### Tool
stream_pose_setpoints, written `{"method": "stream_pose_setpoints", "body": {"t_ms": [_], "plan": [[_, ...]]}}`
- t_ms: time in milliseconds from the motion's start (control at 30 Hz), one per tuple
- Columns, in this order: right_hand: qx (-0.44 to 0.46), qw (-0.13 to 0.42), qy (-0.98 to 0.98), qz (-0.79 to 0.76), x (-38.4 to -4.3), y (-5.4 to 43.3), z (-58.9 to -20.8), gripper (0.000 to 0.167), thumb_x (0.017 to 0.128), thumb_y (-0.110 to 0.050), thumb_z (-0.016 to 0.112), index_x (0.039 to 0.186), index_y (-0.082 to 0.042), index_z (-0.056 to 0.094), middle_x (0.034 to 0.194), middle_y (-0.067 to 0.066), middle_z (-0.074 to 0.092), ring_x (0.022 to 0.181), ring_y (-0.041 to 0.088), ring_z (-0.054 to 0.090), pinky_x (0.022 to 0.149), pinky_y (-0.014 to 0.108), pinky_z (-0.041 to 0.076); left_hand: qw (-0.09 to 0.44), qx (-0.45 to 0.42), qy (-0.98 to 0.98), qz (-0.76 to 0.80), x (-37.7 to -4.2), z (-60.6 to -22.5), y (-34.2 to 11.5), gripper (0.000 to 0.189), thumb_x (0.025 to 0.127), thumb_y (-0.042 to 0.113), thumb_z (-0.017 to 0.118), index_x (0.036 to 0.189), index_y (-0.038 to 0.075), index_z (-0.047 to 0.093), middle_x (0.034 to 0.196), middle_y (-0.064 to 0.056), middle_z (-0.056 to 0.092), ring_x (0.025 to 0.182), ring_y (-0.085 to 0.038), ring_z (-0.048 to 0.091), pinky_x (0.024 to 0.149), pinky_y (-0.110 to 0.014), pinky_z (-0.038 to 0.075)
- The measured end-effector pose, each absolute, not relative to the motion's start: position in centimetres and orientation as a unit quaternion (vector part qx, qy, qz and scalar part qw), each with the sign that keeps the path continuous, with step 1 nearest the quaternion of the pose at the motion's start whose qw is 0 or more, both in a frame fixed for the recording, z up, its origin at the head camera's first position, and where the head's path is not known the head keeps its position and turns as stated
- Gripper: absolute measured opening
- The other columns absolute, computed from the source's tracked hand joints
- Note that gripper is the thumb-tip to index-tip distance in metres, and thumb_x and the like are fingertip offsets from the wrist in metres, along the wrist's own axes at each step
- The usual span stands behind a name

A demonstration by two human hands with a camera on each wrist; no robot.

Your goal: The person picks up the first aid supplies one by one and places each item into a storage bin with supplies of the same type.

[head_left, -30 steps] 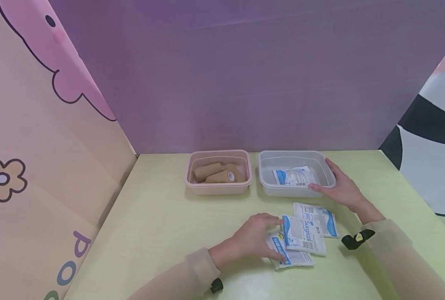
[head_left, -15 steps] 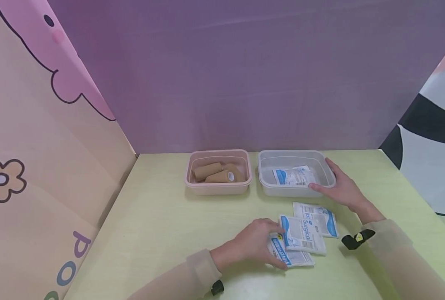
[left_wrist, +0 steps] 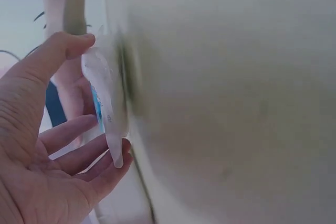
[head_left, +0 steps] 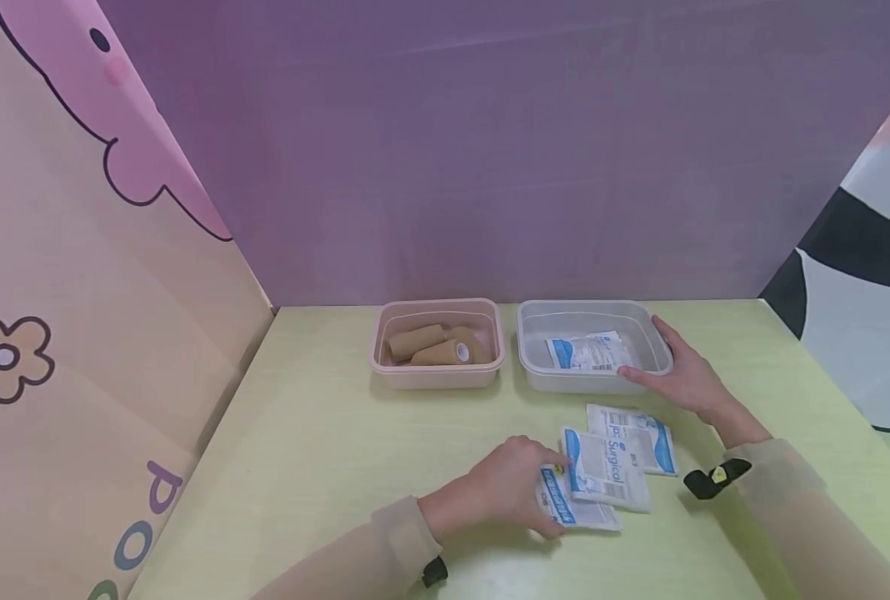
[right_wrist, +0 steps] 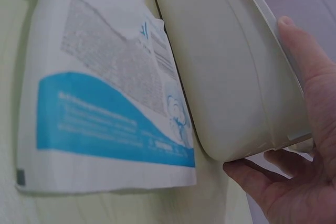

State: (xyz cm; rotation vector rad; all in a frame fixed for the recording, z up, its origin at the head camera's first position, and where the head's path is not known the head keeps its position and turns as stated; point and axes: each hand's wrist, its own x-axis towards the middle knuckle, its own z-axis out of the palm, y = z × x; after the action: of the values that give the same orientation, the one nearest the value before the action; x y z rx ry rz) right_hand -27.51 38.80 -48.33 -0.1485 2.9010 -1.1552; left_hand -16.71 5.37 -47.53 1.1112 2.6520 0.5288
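Note:
My left hand (head_left: pixel 512 487) grips the left edge of the lowest white-and-blue packet (head_left: pixel 583 514), its thumb at the near corner. In the left wrist view, the thumb and fingers span a packet (left_wrist: pixel 107 100) seen edge-on. A second packet (head_left: pixel 606 471), printed "Surgical", overlaps that one, and a third packet (head_left: pixel 655 442) lies partly beneath it farther back. At the back right, my right hand (head_left: pixel 681 371) holds the white plastic box (head_left: pixel 595 383) by its right front corner, thumb on the rim and fingers round the side. Inside the box lies another packet (head_left: pixel 587 352).
A pink plastic box (head_left: pixel 437 381) with several tan bandage rolls (head_left: pixel 415 342) stands left of the white one, a narrow gap between them. Behind both rises a purple panel (head_left: pixel 445 167). A patterned wall (head_left: pixel 115 317) borders the light table (head_left: pixel 302 450) on the left.
My left hand has come slightly nearer and closed in on the lowest packet, which has shifted a little to the left. The right hand and both boxes stay put.

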Motion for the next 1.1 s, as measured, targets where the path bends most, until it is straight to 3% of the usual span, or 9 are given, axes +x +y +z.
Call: {"method": "stream_pose_setpoints", "body": {"t_ms": [333, 500, 967, 1100], "plan": [[-0.044, 0.007, 0.929, -0.369, -27.8, 39.0, -48.5, 0.123, 0.094, -0.053, 0.078, 0.171, -0.012, -0.007, 0.170, 0.036, 0.024, 0.147, 0.063, 0.035, 0.111, 0.080, 0.035, 0.110, 0.386, 0.896, 0.189, -17.3, -44.8, 4.2, 0.071, 0.069, 0.047, 0.097, 0.132, 0.022, 0.076, 0.119, 0.010, 0.077, 0.098, -0.002, 0.055, 0.094, -0.016, 0.046], [-0.045, 0.007, 0.929, -0.367, -27.9, 39.0, -48.5, 0.123, 0.094, -0.054, 0.078, 0.172, -0.013, -0.008, 0.169, 0.036, 0.025, 0.146, 0.062, 0.036, 0.111, 0.080, 0.036, 0.090, 0.409, 0.887, 0.195, -17.5, -43.5, 3.8, 0.067, 0.069, 0.044, 0.096, 0.129, 0.019, 0.078, 0.113, 0.011, 0.078, 0.095, -0.001, 0.055, 0.088, -0.013, 0.044], [-0.035, 0.023, 0.929, -0.367, -27.9, 38.9, -48.3, 0.122, 0.095, -0.052, 0.077, 0.171, -0.013, -0.010, 0.171, 0.036, 0.019, 0.149, 0.063, 0.031, 0.111, 0.080, 0.034, 0.035, 0.412, 0.877, 0.243, -17.4, -39.3, 2.0, 0.061, 0.066, 0.036, 0.096, 0.121, 0.014, 0.080, 0.107, 0.008, 0.079, 0.094, -0.001, 0.058, 0.086, -0.013, 0.045], [-0.035, 0.022, 0.929, -0.366, -27.8, 38.8, -48.3, 0.123, 0.095, -0.053, 0.077, 0.171, -0.012, -0.010, 0.171, 0.036, 0.019, 0.149, 0.064, 0.031, 0.112, 0.080, 0.034, 0.016, 0.412, 0.871, 0.268, -17.5, -38.1, 1.4, 0.058, 0.066, 0.033, 0.096, 0.118, 0.013, 0.080, 0.103, 0.007, 0.078, 0.090, -0.002, 0.058, 0.079, -0.011, 0.047]]}}
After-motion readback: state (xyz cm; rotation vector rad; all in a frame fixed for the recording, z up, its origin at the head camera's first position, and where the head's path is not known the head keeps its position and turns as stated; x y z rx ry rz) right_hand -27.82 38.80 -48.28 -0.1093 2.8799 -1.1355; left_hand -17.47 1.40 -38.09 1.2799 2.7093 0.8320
